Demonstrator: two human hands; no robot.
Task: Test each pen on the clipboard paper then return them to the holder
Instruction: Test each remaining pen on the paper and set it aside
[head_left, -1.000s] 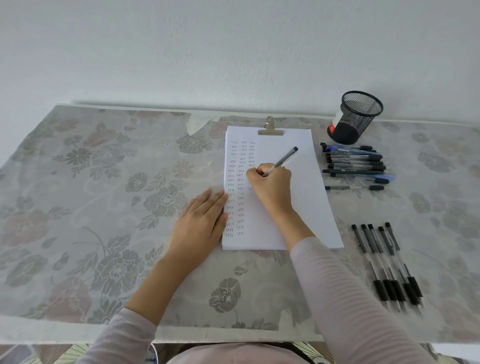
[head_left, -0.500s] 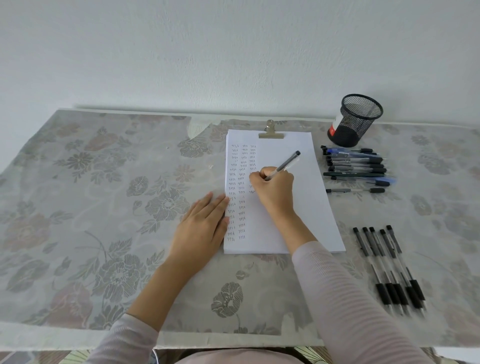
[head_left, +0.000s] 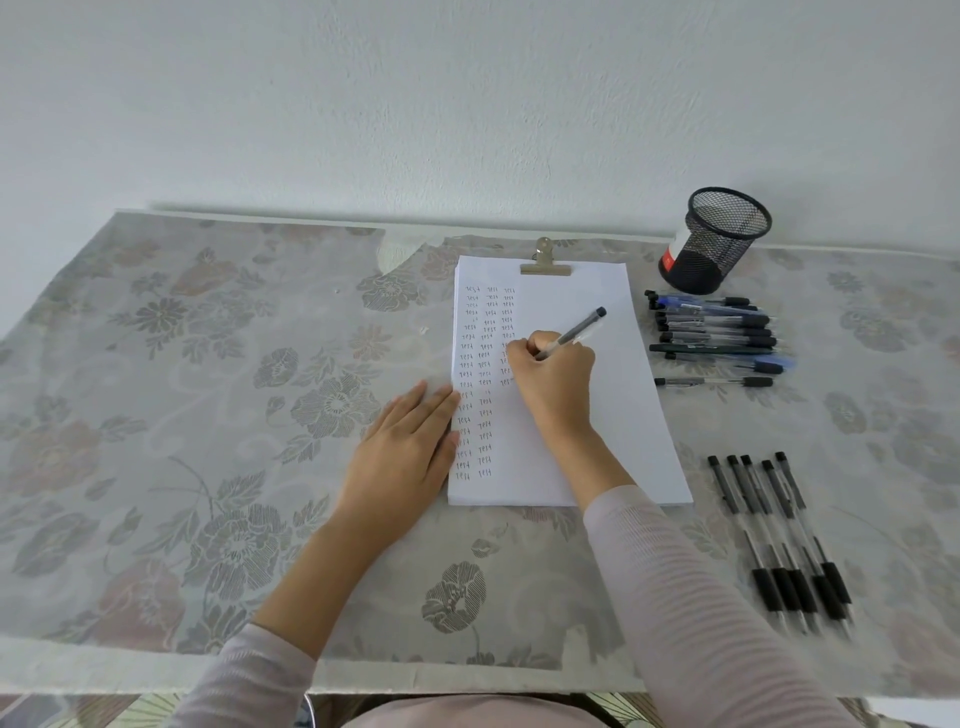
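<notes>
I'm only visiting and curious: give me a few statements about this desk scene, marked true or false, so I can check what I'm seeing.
1. The right hand grips a pen over the paper. True.
2. The left hand holds a second pen. False: it lies flat at the paper's left edge, holding nothing.
3. Pens stick out of the mesh holder. False: none stick out; a bunch of pens lies just in front of it.
4. Five black-grip pens lie side by side right of the paper. True.
5. The paper is blank. False: columns of small handwriting cover its left part.
</notes>
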